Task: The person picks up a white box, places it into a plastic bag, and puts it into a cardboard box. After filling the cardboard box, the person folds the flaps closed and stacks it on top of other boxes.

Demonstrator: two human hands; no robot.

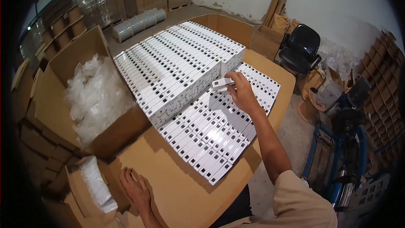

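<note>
Between the thumb and fingers of my right hand (241, 92) is a small white box (220, 84) with a dark square on it. It is held above the lower layer of white boxes (202, 143), close to the front wall of the taller stack (168, 67) of similar boxes. My left hand (136, 189) is open, its fingers spread and pointing forward at the table's near left side. Beside it stands a small open carton (76, 181) with clear plastic bags (96, 183) in it.
The tan table (168, 194) carries the stacks. A large open carton (126, 128) of crumpled clear plastic (97, 97) stands left of them. A black chair (300, 48), a blue-framed machine (337, 156) and a wrapped roll (139, 24) are on the floor beyond.
</note>
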